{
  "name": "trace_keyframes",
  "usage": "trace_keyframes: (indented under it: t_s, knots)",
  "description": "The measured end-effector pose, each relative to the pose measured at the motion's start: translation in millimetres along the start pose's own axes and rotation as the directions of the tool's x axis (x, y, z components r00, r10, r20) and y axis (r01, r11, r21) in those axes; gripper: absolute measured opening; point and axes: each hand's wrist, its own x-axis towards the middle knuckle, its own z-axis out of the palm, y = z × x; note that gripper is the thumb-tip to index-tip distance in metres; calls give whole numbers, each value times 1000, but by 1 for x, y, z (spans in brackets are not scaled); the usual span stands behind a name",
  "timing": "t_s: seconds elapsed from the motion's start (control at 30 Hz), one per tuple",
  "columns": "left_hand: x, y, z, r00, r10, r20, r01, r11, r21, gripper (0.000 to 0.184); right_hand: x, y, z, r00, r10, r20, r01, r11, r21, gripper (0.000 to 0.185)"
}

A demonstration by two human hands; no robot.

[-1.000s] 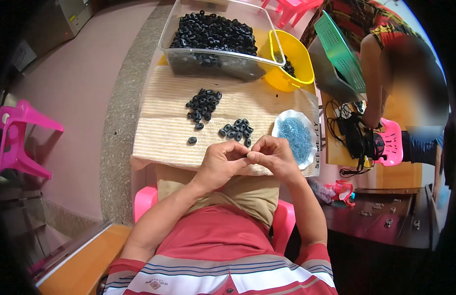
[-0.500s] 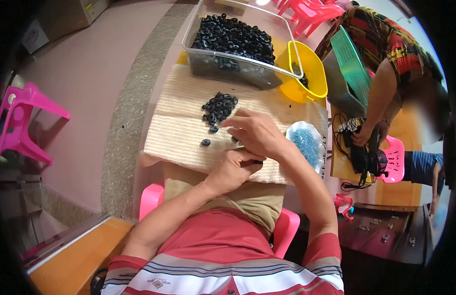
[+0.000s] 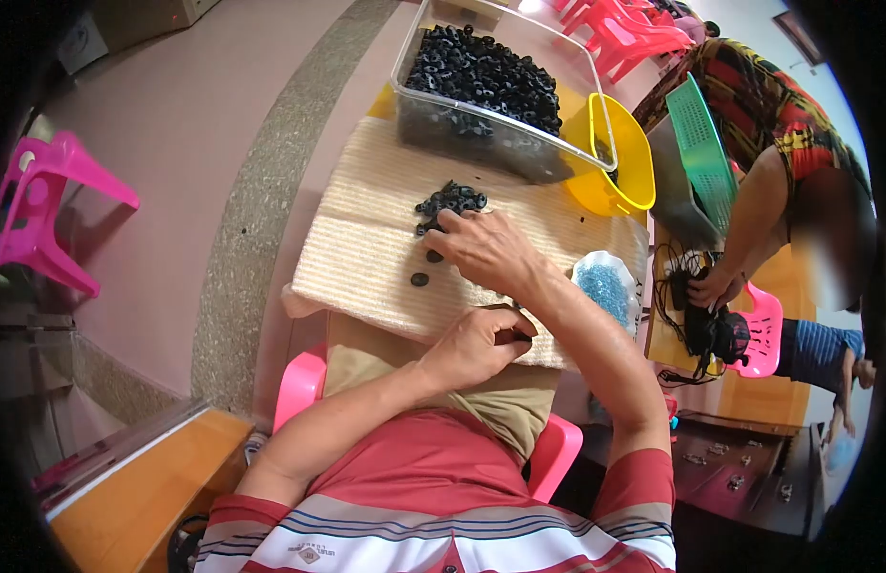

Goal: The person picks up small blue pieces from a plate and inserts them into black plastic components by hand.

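A small heap of black oval plastic pieces [image 3: 454, 198] lies on the striped cloth [image 3: 348, 239]. My right hand [image 3: 486, 250] touches the near edge of this heap with bent fingertips drawn together; what is between them is hidden. Two loose black pieces, one a black oval piece [image 3: 420, 280], lie just left of that hand. Nearer my body, my left hand [image 3: 476, 346] is closed, thumb against curled fingers, around a small black piece [image 3: 516, 334] that is mostly covered. A white scalloped dish of tiny blue beads [image 3: 603, 289] sits right of my right forearm.
A clear plastic bin [image 3: 481, 115] full of black pieces stands at the table's far side. Beside it is a yellow tub [image 3: 615, 196]. On the right, another person bends over black cables [image 3: 686, 286] near a green basket [image 3: 701, 153]. A pink stool [image 3: 56, 210] stands left.
My right hand has moved away from my left hand and forward to the heap. My left hand stays low with its fingers closed. The view has shifted slightly.
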Motion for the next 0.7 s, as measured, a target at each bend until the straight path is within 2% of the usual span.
trace_keyframes:
  t_s: [0.3,0.47,0.57,0.7]
  knots:
    - [1,-7,2,997,69,-32,-69,998,14,16,-3,2,-1,997,9,73,-10,1000,9,11]
    - [1,-8,1,991,128,-49,-128,992,5,13,-8,0,-1,996,68,61,-75,990,117,14]
    - [2,-10,1,995,71,-73,-77,994,-78,16,-11,-1,4,992,100,73,-111,980,163,16]
    - [2,-9,4,998,24,-63,-26,999,-40,16,-14,0,3,993,90,73,-103,974,203,17]
